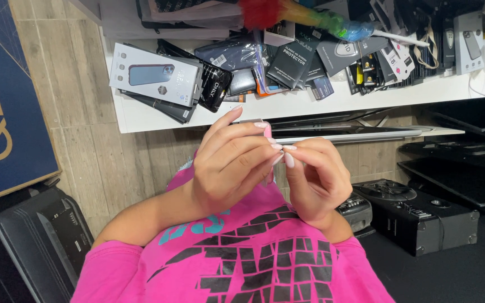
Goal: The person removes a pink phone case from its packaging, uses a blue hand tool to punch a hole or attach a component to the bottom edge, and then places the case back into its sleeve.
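Looking down at both hands held up close together in front of a pink shirt (254, 264) with black print.

Left hand (231, 168): curled, fingers bunched, thumb and fingertips nipping a small pink piece (267, 131) that pokes out just above the fingertips. Too small and too covered to say what it is.

Right hand (316, 180): also curled, pale long nails pointing at the left hand's, fingertips meeting at that same spot. Can't tell whether this one actually grips the pink piece or only touches it.

Around them:
- just beyond the hands, a white shelf (141, 120) loaded with stuff
- beyond the left hand, a grey boxed phone case (152, 76) lying on a stack of flat boxes
- beyond the right hand, a messy heap of packaged phone accessories (298, 56), with a rainbow-coloured duster (287, 14) on top, further out
- off to the right of the right hand, down on the floor, a black speaker box (416, 216)
- well out to the left of the left hand, a big blue carton (1, 101) and below it a dark flat screen (46, 241) leaning on the wood-look floor
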